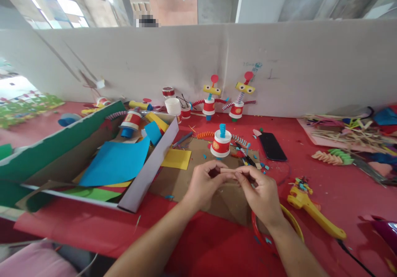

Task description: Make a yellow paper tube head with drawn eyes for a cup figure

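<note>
My left hand (203, 184) and my right hand (259, 192) meet over a brown cardboard sheet (181, 177), fingers pinched together on a small thin strip (231, 171) held between them. Just beyond them stands a red-and-white paper cup figure (220, 143) with a blue spring on top and orange and striped spring arms. Two similar cup robots with yellow heads stand by the wall, one (210, 99) left of the other (240, 99).
An open cardboard box (145, 175) holding blue, green and yellow paper lies at the left. A black phone (272, 146) lies right of the figure. A yellow glue gun (313, 208) and tape rings (263, 233) are near my right wrist. Paper scraps (344, 134) pile at the right.
</note>
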Demonstrator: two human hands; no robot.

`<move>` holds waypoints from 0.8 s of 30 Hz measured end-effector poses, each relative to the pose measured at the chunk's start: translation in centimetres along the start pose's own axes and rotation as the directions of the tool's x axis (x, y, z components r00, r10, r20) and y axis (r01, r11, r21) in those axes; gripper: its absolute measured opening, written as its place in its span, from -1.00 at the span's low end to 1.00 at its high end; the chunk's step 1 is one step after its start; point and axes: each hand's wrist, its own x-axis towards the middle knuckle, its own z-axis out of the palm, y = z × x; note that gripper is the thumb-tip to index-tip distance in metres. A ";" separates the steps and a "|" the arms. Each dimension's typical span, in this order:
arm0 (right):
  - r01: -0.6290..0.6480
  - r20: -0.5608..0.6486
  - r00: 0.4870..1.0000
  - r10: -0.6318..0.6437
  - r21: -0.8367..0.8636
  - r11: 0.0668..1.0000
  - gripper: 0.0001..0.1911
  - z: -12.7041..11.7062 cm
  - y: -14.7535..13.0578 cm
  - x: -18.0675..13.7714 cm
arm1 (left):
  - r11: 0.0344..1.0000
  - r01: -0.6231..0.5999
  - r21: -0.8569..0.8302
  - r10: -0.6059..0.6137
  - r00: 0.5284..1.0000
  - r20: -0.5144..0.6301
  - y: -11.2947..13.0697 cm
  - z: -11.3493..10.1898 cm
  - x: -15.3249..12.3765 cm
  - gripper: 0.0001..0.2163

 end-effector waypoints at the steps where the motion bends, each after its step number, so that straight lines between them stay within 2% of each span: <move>1: 0.004 -0.008 1.000 -0.004 0.014 1.000 -0.81 0.1 -0.1 -0.1 | 0.994 0.061 -0.096 -0.058 0.998 0.029 0.1 0.2 0.0 -0.85; 3: -0.009 -0.022 1.000 0.010 0.051 0.999 -0.82 0.1 -0.4 -0.4 | 0.951 0.151 -0.271 -0.134 0.988 0.082 0.5 0.5 -0.2 -0.80; 5: -0.041 -0.054 0.997 0.046 0.078 0.996 -0.82 0.2 -0.8 -1.0 | 0.898 0.192 -0.396 -0.166 0.981 0.099 1.1 0.9 -0.8 -0.78; 9: -0.106 -0.171 0.977 0.129 0.140 0.985 -0.81 0.6 -2.0 -3.9 | 0.827 0.211 -0.522 -0.185 0.978 0.102 1.7 2.2 -3.5 -0.81; 12: -0.149 -0.259 0.943 0.210 0.237 0.960 -0.79 1.5 -2.7 -7.4 | 0.739 0.249 -0.626 -0.221 0.967 0.124 0.7 3.7 -6.7 -0.84; 15: -0.189 -0.259 0.929 0.264 0.281 0.941 -0.80 2.2 -2.8 -10.7 | 0.671 0.198 -0.715 -0.253 0.967 0.030 -1.1 4.6 -10.0 -0.81; 18: -0.178 -0.151 0.969 0.196 0.125 0.976 -0.77 0.9 -1.7 -12.1 | 0.660 0.192 -0.727 -0.347 0.936 -0.068 -1.9 3.1 -12.1 -0.80; 20: -0.168 -0.135 0.978 0.156 -0.082 0.982 -0.74 -1.1 -0.3 -11.9 | 0.745 0.114 -0.657 -0.332 0.918 -0.217 -1.5 0.8 -12.4 -0.82; 22: -0.132 -0.178 0.981 0.075 -0.335 0.933 -0.68 -3.3 1.6 -11.4 | 0.843 0.082 -0.532 -0.294 0.898 -0.327 -0.5 -1.7 -12.3 -0.80; 24: -0.083 -0.137 0.990 0.016 -0.497 0.864 -0.64 -4.8 3.5 -10.8 | 0.877 0.055 -0.478 -0.266 0.883 -0.387 0.3 -3.5 -12.0 -0.79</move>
